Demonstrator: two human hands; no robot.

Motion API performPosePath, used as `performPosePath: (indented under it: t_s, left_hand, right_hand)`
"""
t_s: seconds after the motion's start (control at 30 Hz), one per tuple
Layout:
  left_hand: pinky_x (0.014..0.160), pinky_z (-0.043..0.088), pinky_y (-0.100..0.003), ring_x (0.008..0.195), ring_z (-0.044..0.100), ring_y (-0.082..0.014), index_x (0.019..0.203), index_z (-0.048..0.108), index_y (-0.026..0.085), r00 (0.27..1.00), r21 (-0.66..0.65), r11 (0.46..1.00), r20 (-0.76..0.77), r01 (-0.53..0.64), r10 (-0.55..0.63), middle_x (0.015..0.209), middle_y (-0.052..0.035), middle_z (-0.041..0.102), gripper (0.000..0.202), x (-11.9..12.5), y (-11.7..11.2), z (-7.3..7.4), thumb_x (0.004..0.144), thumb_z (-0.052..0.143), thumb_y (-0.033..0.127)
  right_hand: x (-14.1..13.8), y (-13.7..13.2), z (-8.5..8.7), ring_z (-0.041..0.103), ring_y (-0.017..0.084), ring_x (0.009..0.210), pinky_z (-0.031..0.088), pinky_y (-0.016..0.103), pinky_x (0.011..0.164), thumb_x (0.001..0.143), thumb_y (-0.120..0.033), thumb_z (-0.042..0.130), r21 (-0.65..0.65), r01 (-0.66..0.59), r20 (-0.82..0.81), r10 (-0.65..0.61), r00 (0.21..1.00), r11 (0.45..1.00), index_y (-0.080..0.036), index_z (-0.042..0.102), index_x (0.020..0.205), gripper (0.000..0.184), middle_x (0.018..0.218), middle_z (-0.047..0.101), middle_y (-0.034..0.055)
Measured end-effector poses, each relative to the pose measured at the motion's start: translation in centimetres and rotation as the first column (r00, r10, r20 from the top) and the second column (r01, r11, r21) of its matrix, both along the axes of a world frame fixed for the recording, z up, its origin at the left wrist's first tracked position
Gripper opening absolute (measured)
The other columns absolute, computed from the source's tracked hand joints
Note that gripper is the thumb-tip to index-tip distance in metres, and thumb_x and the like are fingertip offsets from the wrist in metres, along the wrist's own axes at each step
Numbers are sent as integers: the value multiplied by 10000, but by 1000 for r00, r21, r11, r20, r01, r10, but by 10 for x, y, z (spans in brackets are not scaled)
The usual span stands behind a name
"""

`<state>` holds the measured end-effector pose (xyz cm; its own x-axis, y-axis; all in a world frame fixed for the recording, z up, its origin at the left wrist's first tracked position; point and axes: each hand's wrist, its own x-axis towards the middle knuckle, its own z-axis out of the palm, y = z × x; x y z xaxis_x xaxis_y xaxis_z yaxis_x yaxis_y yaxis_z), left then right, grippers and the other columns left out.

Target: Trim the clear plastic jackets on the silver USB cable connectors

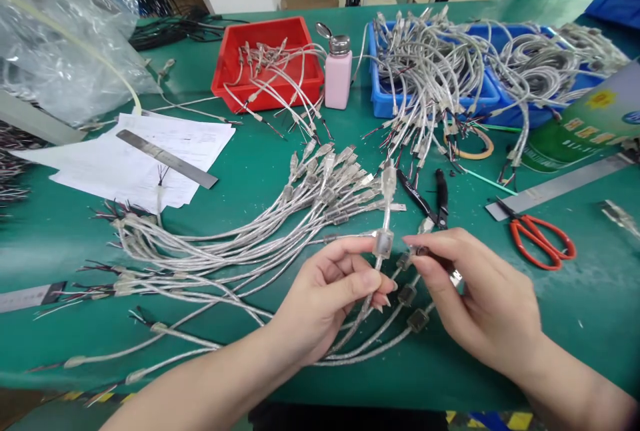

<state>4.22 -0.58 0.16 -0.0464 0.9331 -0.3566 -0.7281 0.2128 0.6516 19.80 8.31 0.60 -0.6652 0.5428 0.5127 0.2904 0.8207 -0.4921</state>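
Note:
My left hand pinches a clear-jacketed USB cable between thumb and fingers, just below its ferrite bead. The cable's plug end points up and away from me. To the right, my right hand has thumb and forefinger pressed together; what is between them, if anything, is too small to make out. Below and between the hands lie more cables with dark beads. A large bundle of the same cables spreads to the left, with stripped wire ends at its far left.
Black-handled cutters lie just beyond my hands, red-handled scissors to the right. Behind stand a red bin, a pink pump bottle and a blue bin heaped with cables. Papers and a steel ruler lie left.

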Motion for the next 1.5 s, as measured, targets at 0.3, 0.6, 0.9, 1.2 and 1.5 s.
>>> performPosePath:
  t_s: [0.3,0.6,0.9,1.2,1.5]
  left_hand:
    - [636,409,-199,595,536,-80,951,625,152,998,-37,998,-39,-56,55,594,40,559,313,0,1,-2,668,757,144]
    - [590,369,-207,578,500,-81,936,608,164,998,-52,997,-51,-50,47,595,49,522,339,0,1,-3,643,777,152]
    - [610,377,-222,574,514,-90,928,593,173,998,-43,999,-54,-26,24,584,49,533,301,1,1,-3,674,753,175]
    - [589,369,-226,563,508,-93,932,602,173,996,-58,997,-78,-49,44,584,52,513,275,-1,4,-3,692,736,179]
    - [903,411,-325,1067,544,-233,1067,685,229,654,-32,944,-714,327,-250,1129,-79,618,294,2,3,-11,776,653,206]
  right_hand:
    - [1,-7,-8,575,152,758,476,275,653,865,-124,548,35,-124,100,120,988,992,-106,570,1090,228,875,621,75]
    - [-1,-6,-9,590,169,734,493,292,630,879,-143,534,110,-95,116,83,990,989,-138,556,1097,219,863,637,79]
    - [-2,-5,-9,592,158,712,484,285,626,873,-141,546,143,-65,110,49,993,988,-146,575,1035,165,830,646,62]
    - [-1,-1,-3,588,138,697,476,257,628,860,-126,559,96,-55,36,52,998,994,-143,588,1029,172,814,636,51]
    - [-3,30,-9,600,155,710,484,271,652,915,-212,492,104,264,-17,-264,964,959,-183,590,941,106,793,627,46]
